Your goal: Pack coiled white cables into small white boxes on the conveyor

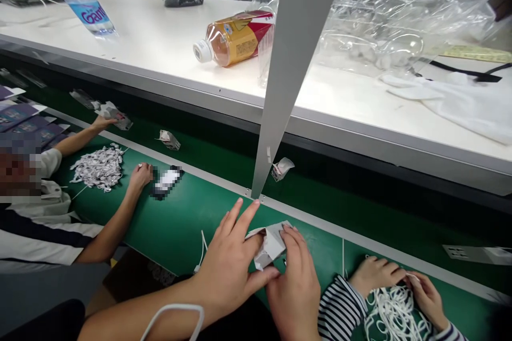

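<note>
A small white paper box [274, 245] with raised flaps is between my two hands, just above the green work surface. My left hand [228, 258] holds its left side, with the thumb along the lower edge and a finger at the opening. Two of that hand's fingers stretch out past the box. My right hand [296, 272] grips the right side, its fingers curled over the top flap. What lies inside the box cannot be made out. A white cable [203, 245] lies left of my left hand.
A metal post [294, 58] rises ahead, beside a shelf [152, 48] with bottles and plastic packaging. Small boxes [170, 140] lie on the green belt. Left, a co-worker reaches past a cable pile [100, 167]; right, striped-sleeved hands [378, 277] handle white cables [394, 309].
</note>
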Demonstrator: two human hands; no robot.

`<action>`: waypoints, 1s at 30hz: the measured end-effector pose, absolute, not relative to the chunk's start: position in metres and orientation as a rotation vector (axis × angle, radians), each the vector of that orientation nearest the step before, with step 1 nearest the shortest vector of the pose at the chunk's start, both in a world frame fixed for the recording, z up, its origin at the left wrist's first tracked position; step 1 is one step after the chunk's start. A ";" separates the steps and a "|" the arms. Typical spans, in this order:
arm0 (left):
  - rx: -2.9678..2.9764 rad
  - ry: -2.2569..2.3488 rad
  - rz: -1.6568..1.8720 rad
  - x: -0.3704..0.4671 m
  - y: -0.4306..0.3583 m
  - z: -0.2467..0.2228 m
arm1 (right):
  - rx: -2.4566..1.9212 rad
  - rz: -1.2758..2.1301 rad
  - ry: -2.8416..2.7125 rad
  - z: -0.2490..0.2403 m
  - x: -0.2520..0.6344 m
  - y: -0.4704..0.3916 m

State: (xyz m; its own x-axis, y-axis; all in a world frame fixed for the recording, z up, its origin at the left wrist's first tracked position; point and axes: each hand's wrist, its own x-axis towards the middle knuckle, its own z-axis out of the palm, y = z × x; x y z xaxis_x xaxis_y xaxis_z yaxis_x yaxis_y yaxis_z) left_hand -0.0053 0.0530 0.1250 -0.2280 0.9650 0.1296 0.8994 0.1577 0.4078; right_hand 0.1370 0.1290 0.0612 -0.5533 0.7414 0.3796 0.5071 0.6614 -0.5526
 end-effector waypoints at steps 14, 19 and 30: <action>2.078 2.300 0.832 -0.001 0.021 0.137 | -1.202 0.799 -2.186 0.065 0.151 0.099; 2.040 2.325 0.715 0.005 0.011 0.130 | -1.200 0.780 -2.201 0.061 0.153 0.085; 1.767 2.246 0.635 0.015 -0.010 0.132 | -1.072 0.404 -2.228 0.048 0.160 0.057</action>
